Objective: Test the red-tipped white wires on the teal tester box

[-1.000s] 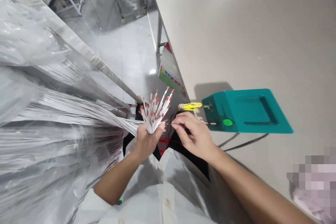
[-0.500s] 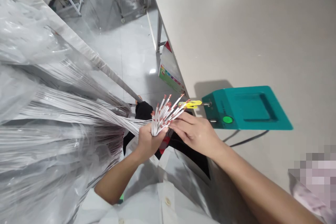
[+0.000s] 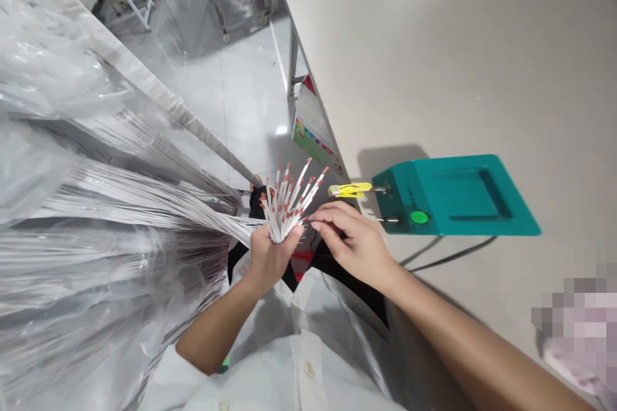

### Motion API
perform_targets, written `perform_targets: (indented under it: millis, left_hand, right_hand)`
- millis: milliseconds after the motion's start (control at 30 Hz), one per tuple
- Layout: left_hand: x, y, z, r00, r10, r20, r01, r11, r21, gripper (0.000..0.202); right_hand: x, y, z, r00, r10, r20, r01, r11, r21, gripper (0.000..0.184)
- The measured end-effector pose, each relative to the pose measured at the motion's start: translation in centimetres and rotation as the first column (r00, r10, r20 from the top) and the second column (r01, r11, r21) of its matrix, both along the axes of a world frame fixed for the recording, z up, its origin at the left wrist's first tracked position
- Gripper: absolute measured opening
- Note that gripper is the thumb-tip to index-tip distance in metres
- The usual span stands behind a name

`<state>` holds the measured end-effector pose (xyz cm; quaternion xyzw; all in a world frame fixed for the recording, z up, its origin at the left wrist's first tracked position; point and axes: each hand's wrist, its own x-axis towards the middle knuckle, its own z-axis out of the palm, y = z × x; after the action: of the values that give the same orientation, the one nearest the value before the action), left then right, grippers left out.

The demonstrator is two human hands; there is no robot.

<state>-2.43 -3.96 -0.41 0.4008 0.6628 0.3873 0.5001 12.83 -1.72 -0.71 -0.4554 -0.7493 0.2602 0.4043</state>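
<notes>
My left hand (image 3: 272,255) is closed around a bundle of white wires (image 3: 284,215). Their reddish, copper-coloured ends fan out above the thumb, and the rest runs off to the left. Close to the right side of the bundle, my right hand (image 3: 354,237) has thumb and index finger pinched together. A thin dark tip shows at those fingertips, too small to name. Behind that hand, a yellow clip (image 3: 351,190) sits on a metal terminal of a teal device (image 3: 434,199) with a green button (image 3: 420,217).
The teal device rests on a pale table (image 3: 463,64), its dark cable (image 3: 446,257) trailing below. More white wires (image 3: 96,244), partly under clear plastic, lie on the left behind a rail (image 3: 193,119). A printed box (image 3: 313,135) stands under the table edge. Pink fabric (image 3: 571,366) is at lower right.
The wire ends have shifted left, away from the yellow clip, and are spread differently. My right fingers have moved slightly down and left and are pinched beside the bundle.
</notes>
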Motion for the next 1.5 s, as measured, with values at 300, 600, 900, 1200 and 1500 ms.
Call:
perform_targets:
  millis: [300, 600, 900, 1200, 1500]
  left_hand:
    - [0.1, -0.2, -0.4, 1.000, -0.029, -0.011, 0.029, 0.998, 0.059, 0.018]
    - [0.3, -0.2, -1.6, 0.994, -0.085, -0.069, 0.092, 0.990, 0.109, 0.016]
    - [0.1, 0.2, -0.7, 0.998, -0.057, 0.011, 0.057, 0.998, 0.009, 0.019]
    - [0.2, 0.1, -0.8, 0.999, -0.019, 0.035, 0.018, 0.999, 0.027, 0.021]
    - [-0.6, 0.1, -1.7, 0.978, -0.203, 0.046, 0.200, 0.977, 0.069, 0.024]
  right_hand:
    - [0.0, 0.4, 0.0, 0.961, -0.048, -0.272, -0.055, 0.932, -0.358, 0.025]
    - [0.0, 0.9, 0.4, 0.931, -0.046, -0.362, -0.160, 0.840, -0.519, 0.040]
    - [0.6, 1.1, -0.4, 0.968, 0.041, -0.247, -0.112, 0.952, -0.283, 0.023]
    - [0.2, 0.7, -0.5, 0.969, -0.042, -0.245, -0.030, 0.958, -0.284, 0.010]
    - [0.3, 1.0, -0.7, 0.951, 0.119, -0.285, -0.191, 0.951, -0.243, 0.004]
